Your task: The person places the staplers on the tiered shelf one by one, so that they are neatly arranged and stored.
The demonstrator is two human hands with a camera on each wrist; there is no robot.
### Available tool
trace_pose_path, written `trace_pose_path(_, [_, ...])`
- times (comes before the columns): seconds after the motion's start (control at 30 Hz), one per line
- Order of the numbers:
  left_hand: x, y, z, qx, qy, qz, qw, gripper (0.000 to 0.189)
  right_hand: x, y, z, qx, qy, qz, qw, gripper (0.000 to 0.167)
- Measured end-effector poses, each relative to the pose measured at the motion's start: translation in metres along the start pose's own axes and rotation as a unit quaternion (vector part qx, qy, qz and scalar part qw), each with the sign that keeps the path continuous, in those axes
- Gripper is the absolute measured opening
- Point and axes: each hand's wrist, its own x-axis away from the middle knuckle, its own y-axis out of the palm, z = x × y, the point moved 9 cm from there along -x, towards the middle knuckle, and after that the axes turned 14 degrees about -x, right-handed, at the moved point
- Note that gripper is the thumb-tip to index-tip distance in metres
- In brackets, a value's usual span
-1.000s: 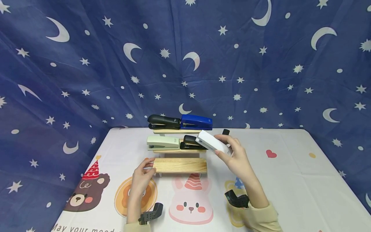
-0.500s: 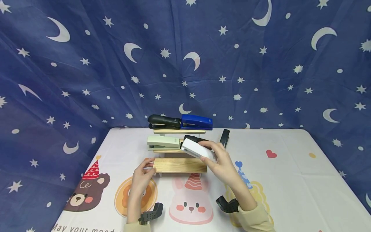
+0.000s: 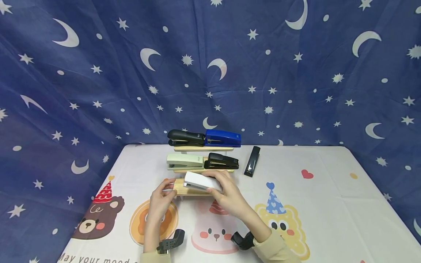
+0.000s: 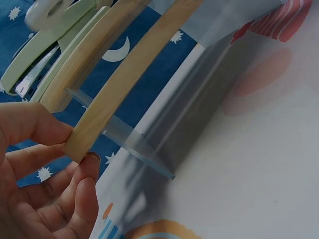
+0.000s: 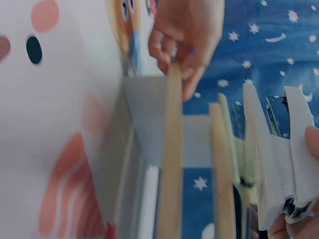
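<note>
In the head view, my right hand [image 3: 228, 195] grips a white stapler [image 3: 197, 180] over the lowest wooden shelf [image 3: 179, 187] of a tiered display rack. The right wrist view shows the stapler [image 5: 271, 144] apart from the shelf edge, its inner metal visible from the side. My left hand [image 3: 161, 199] pinches the left end of that lowest shelf; in the left wrist view, fingers lie on both faces of the board [image 4: 119, 84]. On the middle shelf sit a pale green stapler [image 3: 185, 161] and a black stapler [image 3: 222, 161].
The top shelf bears a black stapler [image 3: 185, 138] with a curved handle and a blue stapler [image 3: 223, 138]. Another black stapler [image 3: 252, 161] lies on the table right of the rack. A printed white cloth [image 3: 329, 204] covers the table; a starry blue curtain [image 3: 296, 91] hangs behind.
My right hand has carried the white stapler left and down from beside the middle shelf to above the lowest shelf. The left hand has stayed on the shelf end.
</note>
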Motion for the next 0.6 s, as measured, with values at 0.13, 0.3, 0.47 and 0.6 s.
trace_pose_path(0.13, [0.000, 0.000, -0.002, 0.013, -0.001, -0.006, 0.9999, 0.046, -0.003, 0.014, 0.006, -0.015, 0.007, -0.006, 0.9998, 0.046])
trace_pose_path(0.3, [-0.001, 0.002, -0.005, 0.040, -0.002, -0.017, 0.9990, 0.047, -0.008, 0.028, 0.015, -0.015, 0.016, -0.012, 0.9997, 0.045])
trace_pose_path(0.47, [-0.002, 0.003, -0.008, 0.063, -0.005, -0.029, 0.9976, 0.049, -0.013, 0.040, 0.021, 0.006, 0.016, -0.015, 0.9997, 0.042])
trace_pose_path(0.6, [-0.003, 0.004, -0.010, 0.066, -0.009, -0.037, 0.9971, 0.053, -0.017, 0.047, 0.023, 0.031, 0.008, -0.015, 0.9994, 0.042])
